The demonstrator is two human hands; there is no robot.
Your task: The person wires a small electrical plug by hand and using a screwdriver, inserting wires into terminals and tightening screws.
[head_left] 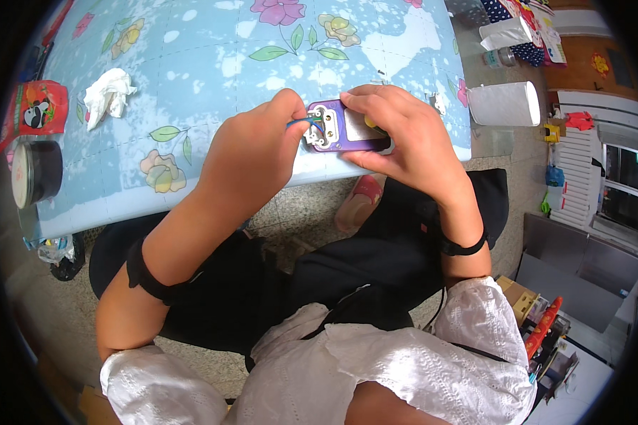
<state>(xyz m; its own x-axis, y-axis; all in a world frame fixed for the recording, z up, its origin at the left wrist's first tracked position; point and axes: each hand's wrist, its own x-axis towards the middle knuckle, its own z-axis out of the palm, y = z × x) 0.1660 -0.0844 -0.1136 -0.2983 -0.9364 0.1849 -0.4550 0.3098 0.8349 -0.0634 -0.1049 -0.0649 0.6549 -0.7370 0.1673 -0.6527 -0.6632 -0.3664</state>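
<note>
A small purple device [342,129] lies near the table's front edge, its left end showing a white fitting [326,120] with screw-like dots and a pale metallic panel further right. Around its right end curl the fingers and thumb of my right hand [415,131], gripping its long sides. My left hand [252,149] is closed at the device's left end, thumb and fingers pinched at thin blue and green wires [306,122] that run into the white fitting. The fingertips of that hand are partly hidden, and part of the panel is covered by my right hand.
The table has a blue flowered cover [213,71]. On it sit a crumpled tissue [109,98], a red packet [39,110] and a dark jar [39,173] at the left. A white paper roll [505,104] stands at the right, with another white roll [505,33] beyond.
</note>
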